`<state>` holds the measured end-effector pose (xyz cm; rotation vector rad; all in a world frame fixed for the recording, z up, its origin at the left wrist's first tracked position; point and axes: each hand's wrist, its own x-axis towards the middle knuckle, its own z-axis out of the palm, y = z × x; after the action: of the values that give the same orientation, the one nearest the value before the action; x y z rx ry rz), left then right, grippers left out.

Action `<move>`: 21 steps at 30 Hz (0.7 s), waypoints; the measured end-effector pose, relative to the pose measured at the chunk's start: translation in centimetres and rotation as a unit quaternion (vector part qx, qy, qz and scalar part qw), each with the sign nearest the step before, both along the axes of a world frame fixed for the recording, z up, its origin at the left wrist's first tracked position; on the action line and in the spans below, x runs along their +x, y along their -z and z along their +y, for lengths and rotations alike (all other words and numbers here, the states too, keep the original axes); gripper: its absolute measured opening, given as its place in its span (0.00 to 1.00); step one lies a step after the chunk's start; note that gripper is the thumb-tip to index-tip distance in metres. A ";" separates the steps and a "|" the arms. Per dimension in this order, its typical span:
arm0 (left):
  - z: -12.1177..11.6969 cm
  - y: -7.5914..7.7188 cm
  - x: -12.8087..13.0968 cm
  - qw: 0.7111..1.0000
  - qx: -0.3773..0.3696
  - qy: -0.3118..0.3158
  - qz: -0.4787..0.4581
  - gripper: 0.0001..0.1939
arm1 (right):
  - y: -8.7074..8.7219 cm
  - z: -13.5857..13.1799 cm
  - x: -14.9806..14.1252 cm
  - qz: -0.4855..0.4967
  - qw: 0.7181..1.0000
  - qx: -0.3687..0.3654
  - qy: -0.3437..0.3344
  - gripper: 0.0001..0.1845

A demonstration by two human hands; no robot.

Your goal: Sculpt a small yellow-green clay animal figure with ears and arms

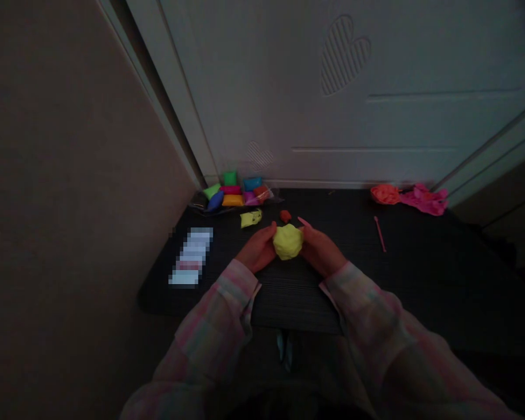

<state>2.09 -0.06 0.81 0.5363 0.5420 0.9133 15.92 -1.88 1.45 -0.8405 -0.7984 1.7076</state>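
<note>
A lumpy yellow ball of modelling clay (287, 242) is held between my two hands above the dark table. My left hand (259, 249) grips its left side, and my right hand (321, 249) closes on its right side. Just beyond the ball lies a small reddish-brown lump of clay (285, 216). A pink pointed tool (304, 222) shows beside my right fingers; whether they touch it I cannot tell. To the left, near my left hand, lies a crumpled yellow packet (251, 219).
A clear bag of several coloured clay packets (233, 200) lies at the back left. A blurred-out phone-like rectangle (191, 256) is on the left. A thin pink stick (380, 234) and an orange and pink flower-like item (409, 197) lie right. A white panel (332, 128) stands behind the table (289, 297).
</note>
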 end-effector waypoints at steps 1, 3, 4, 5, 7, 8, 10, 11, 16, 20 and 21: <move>0.0 0.0 0.0 1.000 0.002 -0.002 0.006 0.12 | 0.1 0.0 0.0 -0.014 1.000 0.012 -0.009 0.15; 0.0 -0.1 0.0 1.000 0.006 -0.007 0.014 0.11 | 0.1 -0.1 0.0 -0.031 0.999 0.025 -0.014 0.13; -0.1 -0.1 0.0 1.000 0.008 -0.009 0.014 0.11 | 0.2 -0.1 -0.1 -0.033 0.999 0.024 -0.015 0.12; -0.1 -0.2 0.0 1.000 0.008 -0.009 0.012 0.11 | 0.2 -0.1 -0.1 -0.027 0.999 0.019 -0.015 0.12; -0.1 -0.5 0.0 1.000 0.007 -0.009 0.010 0.11 | 0.1 -0.1 -0.2 -0.007 1.000 0.001 -0.010 0.13; -0.2 -0.6 0.1 1.000 0.006 -0.009 0.014 0.11 | 0.1 0.0 -0.2 0.004 1.000 -0.009 -0.004 0.15; -0.3 -0.7 0.1 1.000 0.006 -0.007 0.029 0.10 | 0.2 0.0 -0.2 0.018 1.000 -0.016 0.004 0.18; -0.3 -0.8 0.1 0.999 0.007 -0.005 0.040 0.10 | 0.2 0.0 -0.2 0.016 1.000 -0.011 -0.001 0.18; -0.5 -0.6 0.2 0.996 0.014 0.009 0.083 0.10 | 0.4 -0.3 -0.2 -0.047 0.997 0.021 -0.058 0.12; -0.5 -0.5 0.1 0.997 0.019 0.011 0.080 0.10 | 0.4 -0.3 -0.2 -0.064 0.996 0.032 -0.055 0.14; -0.5 -0.5 0.1 0.997 0.019 0.011 0.079 0.10 | 0.5 -0.3 -0.2 -0.073 0.995 0.034 -0.051 0.14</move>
<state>2.20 -0.57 1.34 0.6520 0.6612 0.8660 15.72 -2.16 0.99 -0.8975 -1.0085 1.7116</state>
